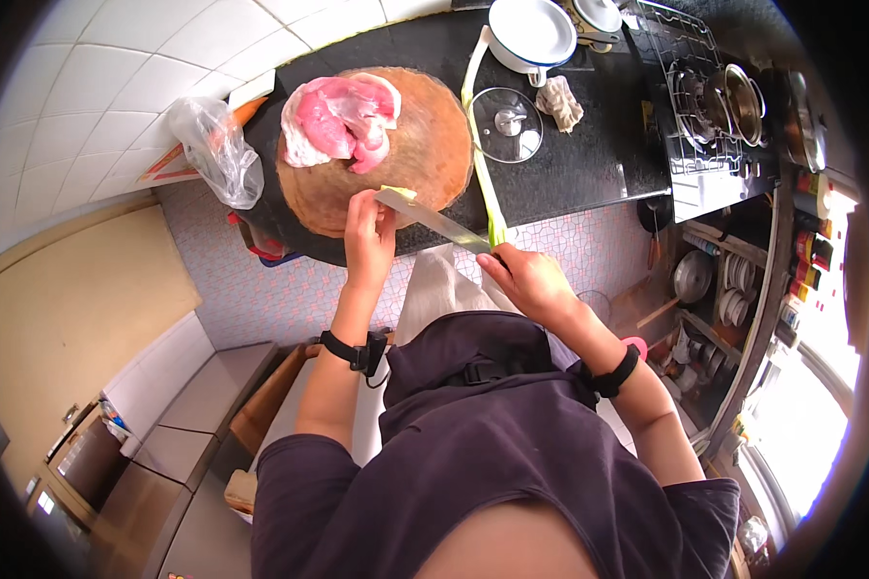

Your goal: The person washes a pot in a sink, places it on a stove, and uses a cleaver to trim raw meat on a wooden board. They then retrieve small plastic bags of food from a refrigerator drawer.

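Note:
My right hand [532, 281] grips the handle of a kitchen knife [438, 221], whose blade points left across the near edge of a round wooden chopping board [427, 137]. At the blade's tip is a small pale yellow-green piece of food [400, 192]. My left hand [371, 228] is at that same edge, its bent fingers beside the blade tip and the piece; whether they hold it is hidden. A large slab of raw meat [340, 119] lies on the board's far left. Along the board's right side stretches a long green onion stalk [484, 174].
Right of the stalk, a glass pot lid [508, 124], a crumpled cloth [560, 103] and a white enamel pot [532, 32] stand on the black countertop [586, 163]. A wire rack [684, 87] is farther right. A clear plastic bag [221, 148] sits left of the board.

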`<state>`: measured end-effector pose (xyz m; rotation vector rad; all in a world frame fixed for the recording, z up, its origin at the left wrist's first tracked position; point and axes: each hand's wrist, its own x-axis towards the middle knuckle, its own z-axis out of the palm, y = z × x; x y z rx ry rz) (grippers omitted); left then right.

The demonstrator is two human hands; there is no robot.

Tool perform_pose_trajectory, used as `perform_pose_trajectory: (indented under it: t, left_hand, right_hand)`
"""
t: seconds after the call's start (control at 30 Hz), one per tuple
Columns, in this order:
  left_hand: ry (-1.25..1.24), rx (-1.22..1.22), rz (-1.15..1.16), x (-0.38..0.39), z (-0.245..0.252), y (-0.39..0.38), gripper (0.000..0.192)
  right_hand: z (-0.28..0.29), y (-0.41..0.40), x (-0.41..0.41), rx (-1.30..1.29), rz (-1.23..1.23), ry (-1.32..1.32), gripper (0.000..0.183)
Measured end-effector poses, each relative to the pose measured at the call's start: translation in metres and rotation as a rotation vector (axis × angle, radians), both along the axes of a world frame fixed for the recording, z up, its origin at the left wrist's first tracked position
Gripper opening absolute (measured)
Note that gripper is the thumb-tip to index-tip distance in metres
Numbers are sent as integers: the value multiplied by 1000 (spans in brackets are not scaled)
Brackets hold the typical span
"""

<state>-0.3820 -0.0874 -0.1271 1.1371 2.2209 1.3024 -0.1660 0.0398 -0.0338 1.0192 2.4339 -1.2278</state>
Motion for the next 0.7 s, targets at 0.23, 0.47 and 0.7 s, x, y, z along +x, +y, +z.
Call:
perform_pose_trajectory:
  t: [0.23, 0.47, 0.7]
  left_hand:
    - [64, -43, -34, -3, 5, 5, 21]
    - [60, -82, -32, 0, 8, 6, 20]
    - [17, -110, 7, 2, 8, 6, 18]
  right_hand:
    - [3, 11, 4, 44, 61, -7, 41]
    - [-3, 17, 8, 5, 72, 31, 37]
    - [-7, 25, 4, -89, 44, 17, 44]
